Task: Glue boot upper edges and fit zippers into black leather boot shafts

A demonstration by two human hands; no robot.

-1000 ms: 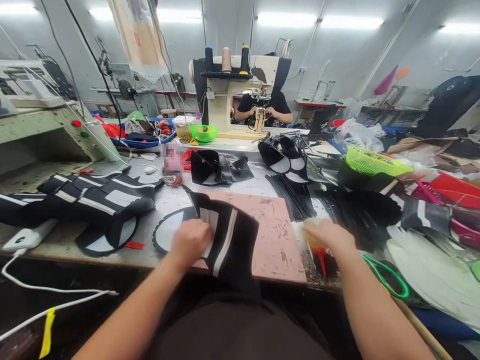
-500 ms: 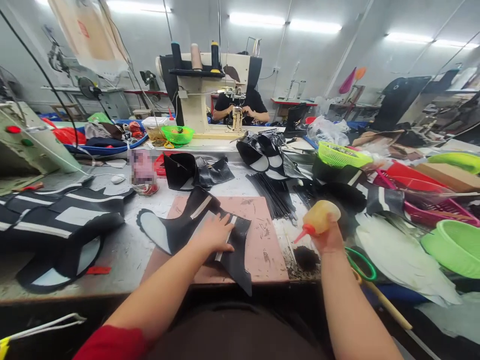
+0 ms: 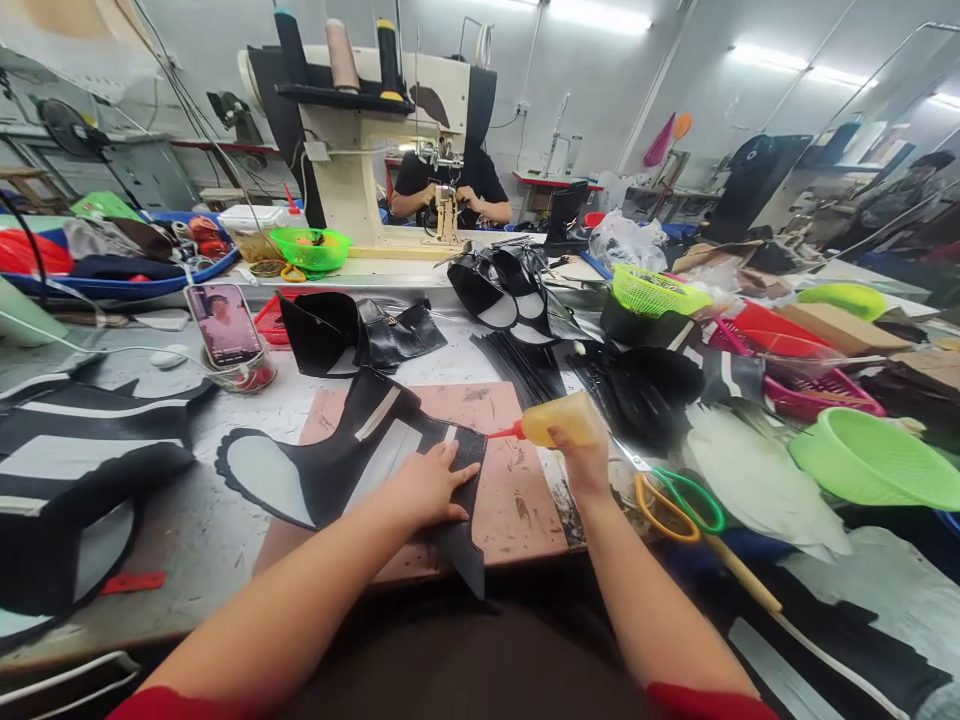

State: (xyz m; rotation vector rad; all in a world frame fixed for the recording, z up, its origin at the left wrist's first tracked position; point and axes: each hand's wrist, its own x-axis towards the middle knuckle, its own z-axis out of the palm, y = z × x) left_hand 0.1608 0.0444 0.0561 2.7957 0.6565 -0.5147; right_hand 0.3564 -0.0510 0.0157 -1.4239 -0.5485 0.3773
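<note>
A black and white shoe upper piece (image 3: 345, 460) lies spread on a pink cutting mat (image 3: 517, 490) at the table's front edge. My left hand (image 3: 431, 485) presses flat on the piece with its fingers stretched out. My right hand (image 3: 585, 455) grips a yellow squeeze bottle (image 3: 562, 422) with a red nozzle. The bottle is tipped sideways, and its nozzle points left toward the right edge of the piece.
Green-handled scissors (image 3: 679, 500) lie right of the mat. Stacks of black and white pieces (image 3: 67, 450) fill the left. A phone (image 3: 223, 322), green baskets (image 3: 877, 460) and black parts crowd the table. Another person works at a sewing machine (image 3: 360, 140) behind.
My right hand has lifted the yellow bottle and swung it left, tipping its nozzle toward the piece. My left hand has flattened on the piece. The view has shifted right.
</note>
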